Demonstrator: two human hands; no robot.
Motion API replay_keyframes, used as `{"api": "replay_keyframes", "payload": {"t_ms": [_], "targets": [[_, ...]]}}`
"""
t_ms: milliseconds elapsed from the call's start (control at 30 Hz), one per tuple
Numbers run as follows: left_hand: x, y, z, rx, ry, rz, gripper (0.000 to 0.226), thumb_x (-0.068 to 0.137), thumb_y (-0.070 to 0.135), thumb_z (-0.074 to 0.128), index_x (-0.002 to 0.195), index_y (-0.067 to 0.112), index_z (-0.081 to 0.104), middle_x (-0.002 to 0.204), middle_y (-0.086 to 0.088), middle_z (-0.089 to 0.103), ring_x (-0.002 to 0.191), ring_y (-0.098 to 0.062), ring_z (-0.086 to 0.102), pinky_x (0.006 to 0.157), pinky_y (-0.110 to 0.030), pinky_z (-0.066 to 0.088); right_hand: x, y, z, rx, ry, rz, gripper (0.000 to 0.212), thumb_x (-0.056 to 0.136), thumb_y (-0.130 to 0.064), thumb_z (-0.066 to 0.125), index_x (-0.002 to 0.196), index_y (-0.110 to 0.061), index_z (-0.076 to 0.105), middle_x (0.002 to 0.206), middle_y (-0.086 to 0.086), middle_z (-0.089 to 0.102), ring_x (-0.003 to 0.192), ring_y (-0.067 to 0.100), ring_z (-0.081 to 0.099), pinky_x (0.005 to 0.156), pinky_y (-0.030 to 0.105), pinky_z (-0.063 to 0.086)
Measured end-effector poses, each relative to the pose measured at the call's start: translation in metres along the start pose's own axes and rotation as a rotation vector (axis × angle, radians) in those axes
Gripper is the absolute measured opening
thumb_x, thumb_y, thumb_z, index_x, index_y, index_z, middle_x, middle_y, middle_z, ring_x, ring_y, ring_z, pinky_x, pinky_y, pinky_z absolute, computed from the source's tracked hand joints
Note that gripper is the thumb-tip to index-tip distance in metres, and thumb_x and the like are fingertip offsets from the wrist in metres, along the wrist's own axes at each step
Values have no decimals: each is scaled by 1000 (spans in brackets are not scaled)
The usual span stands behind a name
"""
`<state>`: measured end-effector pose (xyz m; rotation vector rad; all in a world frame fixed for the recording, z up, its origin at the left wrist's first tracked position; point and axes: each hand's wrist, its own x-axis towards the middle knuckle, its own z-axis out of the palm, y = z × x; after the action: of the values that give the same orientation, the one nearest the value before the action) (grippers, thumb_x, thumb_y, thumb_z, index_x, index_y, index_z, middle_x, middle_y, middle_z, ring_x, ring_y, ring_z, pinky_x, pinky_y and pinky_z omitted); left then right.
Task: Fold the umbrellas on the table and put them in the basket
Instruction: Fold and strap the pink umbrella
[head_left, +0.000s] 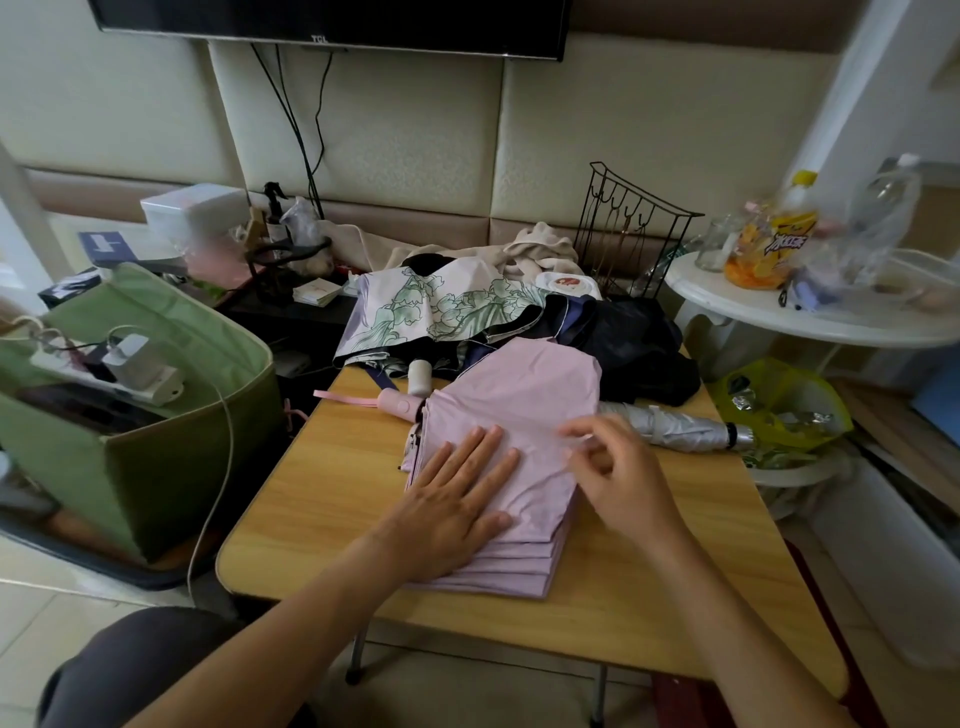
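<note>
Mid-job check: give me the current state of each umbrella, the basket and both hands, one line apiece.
Pink fabric umbrella: collapsed, panels stacked flat on the wooden table, not yet rolled.
Silver umbrella: rolled up, lying on the table.
Floral white-and-green umbrella: collapsed, canopy loose.
Dark navy umbrella: canopy loose, crumpled.
Green fabric basket: open, no umbrellas visible inside.
Left hand: flat, pressing the pink canopy.
Right hand: pinching a pink fold.

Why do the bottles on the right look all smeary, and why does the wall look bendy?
In the head view, the yellow bottle and clear bottle on the white round table are blurred, near the frame's edge; the pink umbrella under the left hand is sharper. The wide-angle lens curves the wall panels. The right hand has slightly blurred fingers.
</note>
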<state>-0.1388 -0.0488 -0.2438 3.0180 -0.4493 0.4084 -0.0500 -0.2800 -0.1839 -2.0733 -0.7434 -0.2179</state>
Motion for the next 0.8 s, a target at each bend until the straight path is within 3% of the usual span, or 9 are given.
{"api": "replay_keyframes", "payload": {"t_ms": [100, 233, 333, 433, 600, 700, 800], "targets": [[0, 0, 1, -2, 9, -6, 68, 108, 59, 18, 164, 24, 1, 171, -5, -9, 158, -22, -11, 128, -48, 11, 14, 3, -3, 99, 149, 246, 26, 97, -12, 66, 122, -21, 64, 114, -8, 64, 97, -2, 61, 78, 15, 53], [-1, 1, 1, -7, 9, -8, 68, 108, 59, 17, 164, 25, 0, 171, -4, -10, 158, -21, -12, 128, -48, 11, 28, 10, -1, 350, 186, 486, 39, 99, -20, 67, 136, -17, 57, 127, -3, 65, 113, 9, 62, 93, 28, 51], [-1, 1, 1, -14, 19, -9, 68, 108, 59, 19, 164, 25, 1, 171, -4, -8, 158, -21, -10, 127, -49, 12, 35, 6, 0, 562, 245, 555, 46, 97, -22, 70, 140, -13, 54, 125, 1, 69, 103, 6, 64, 76, 21, 48], [-1, 1, 2, -30, 29, -22, 67, 108, 59, 19, 164, 26, 4, 172, -3, -6, 158, -20, -8, 126, -49, 16, 36, 1, 2, 650, 250, 504, 38, 95, -19, 73, 130, -11, 60, 113, 4, 72, 91, 7, 65, 67, 14, 49], [-1, 3, -2, -95, 38, -15, 68, 107, 60, 27, 164, 30, 3, 172, 2, -8, 158, -17, -11, 128, -46, 9, 28, -2, 7, 376, 200, 179, 11, 89, -10, 79, 96, -15, 71, 87, -1, 70, 80, 11, 63, 74, 29, 52], [1, 0, -11, -257, 18, -40, 69, 103, 61, 33, 163, 34, 12, 171, 9, -4, 157, -10, -11, 128, -37, 0, 13, -8, 9, 275, 200, 72, 18, 89, -9, 78, 99, -19, 67, 84, -4, 67, 78, 11, 63, 70, 25, 51], [5, -2, -23, -487, 98, -130, 65, 97, 60, 39, 154, 30, 41, 166, 14, 23, 154, -2, 14, 125, -27, 13, -6, -18, 11, 230, 195, 1, 31, 88, -6, 79, 111, -17, 60, 88, -7, 65, 79, 10, 62, 68, 18, 50]]}}
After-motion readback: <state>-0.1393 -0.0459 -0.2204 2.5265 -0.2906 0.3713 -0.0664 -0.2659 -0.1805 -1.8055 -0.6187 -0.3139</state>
